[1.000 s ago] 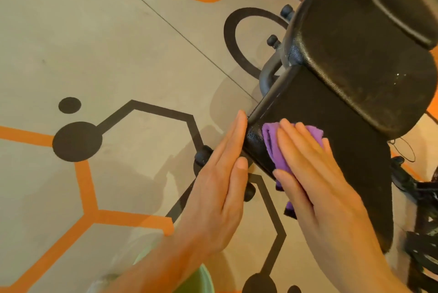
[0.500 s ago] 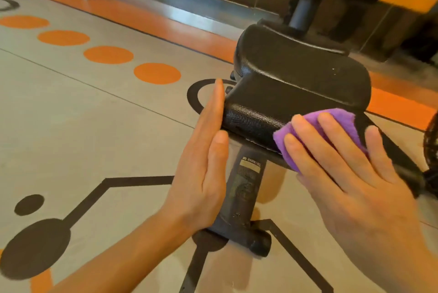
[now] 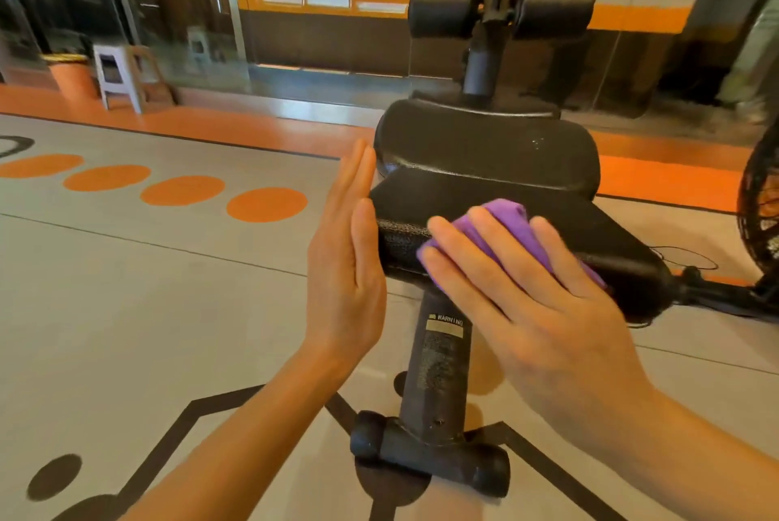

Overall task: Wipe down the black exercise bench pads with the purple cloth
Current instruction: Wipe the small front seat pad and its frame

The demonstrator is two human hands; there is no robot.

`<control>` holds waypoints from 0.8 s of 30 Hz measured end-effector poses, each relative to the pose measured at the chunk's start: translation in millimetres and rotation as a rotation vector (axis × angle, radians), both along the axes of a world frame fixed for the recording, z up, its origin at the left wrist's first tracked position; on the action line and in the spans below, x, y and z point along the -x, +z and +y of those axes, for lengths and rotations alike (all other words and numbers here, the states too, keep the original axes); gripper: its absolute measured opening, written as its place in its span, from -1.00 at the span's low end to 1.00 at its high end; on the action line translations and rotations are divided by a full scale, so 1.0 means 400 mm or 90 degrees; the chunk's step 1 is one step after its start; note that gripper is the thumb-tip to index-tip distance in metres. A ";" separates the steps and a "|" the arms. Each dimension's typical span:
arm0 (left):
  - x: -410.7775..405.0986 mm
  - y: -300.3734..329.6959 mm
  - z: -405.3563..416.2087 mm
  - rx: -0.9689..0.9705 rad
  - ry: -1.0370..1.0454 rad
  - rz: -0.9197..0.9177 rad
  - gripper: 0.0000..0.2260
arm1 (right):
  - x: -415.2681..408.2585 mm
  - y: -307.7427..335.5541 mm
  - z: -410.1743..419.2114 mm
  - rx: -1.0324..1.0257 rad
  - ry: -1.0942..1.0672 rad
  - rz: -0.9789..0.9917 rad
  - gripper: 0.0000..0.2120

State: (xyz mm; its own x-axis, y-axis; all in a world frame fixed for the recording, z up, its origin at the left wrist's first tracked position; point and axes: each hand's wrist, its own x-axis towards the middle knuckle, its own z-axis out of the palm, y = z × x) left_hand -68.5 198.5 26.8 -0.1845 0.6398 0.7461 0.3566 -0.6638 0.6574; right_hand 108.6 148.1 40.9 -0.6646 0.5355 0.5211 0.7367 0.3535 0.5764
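Observation:
The black exercise bench has a long near pad [image 3: 447, 200] and a wider far pad [image 3: 484, 149], with two foam rollers [image 3: 501, 6] on a post behind. The purple cloth [image 3: 510, 225] lies on the near pad's front end, pressed flat under my right hand [image 3: 527, 297]. Most of the cloth is hidden beneath the fingers. My left hand [image 3: 345, 263] stands flat and upright against the pad's left front corner, fingers straight and together, holding nothing.
The bench's front leg [image 3: 440, 364] with a warning label runs down to a black foot bar [image 3: 430, 457] on the floor. A black fan [image 3: 758, 200] stands at the right edge. A white stool [image 3: 120, 75] and an orange bin [image 3: 71, 75] stand at the back left.
The view has tilted up from the floor to look along the bench. My right hand with the cloth has slid over the pad's front end. The left hand stays against the corner.

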 end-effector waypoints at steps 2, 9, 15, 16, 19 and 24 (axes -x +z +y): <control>0.002 -0.005 0.006 -0.024 0.007 0.017 -0.62 | 0.035 0.005 0.015 0.003 0.040 -0.007 -0.49; -0.001 -0.012 0.017 -0.077 0.061 0.023 -0.59 | -0.168 -0.008 -0.046 0.027 -0.041 -0.037 -0.51; 0.005 -0.010 0.015 -0.072 0.057 0.057 -0.54 | 0.016 0.001 0.022 -0.012 0.067 -0.026 -0.52; 0.006 -0.008 0.015 -0.069 0.064 0.060 -0.56 | -0.030 -0.001 0.015 -0.011 0.054 -0.030 -0.51; 0.005 -0.014 0.014 -0.069 0.085 0.060 -0.58 | -0.187 -0.008 -0.048 0.024 -0.030 -0.011 -0.51; 0.000 -0.015 0.010 -0.065 0.109 0.069 -0.56 | -0.042 0.005 -0.003 -0.015 0.003 0.060 -0.56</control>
State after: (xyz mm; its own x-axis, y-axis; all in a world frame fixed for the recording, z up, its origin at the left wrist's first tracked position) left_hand -68.7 202.7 21.0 -0.1985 0.5262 0.8269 0.5351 -0.6487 0.5412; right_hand 125.4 146.8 42.9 -0.6149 0.5194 0.5934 0.7861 0.3441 0.5134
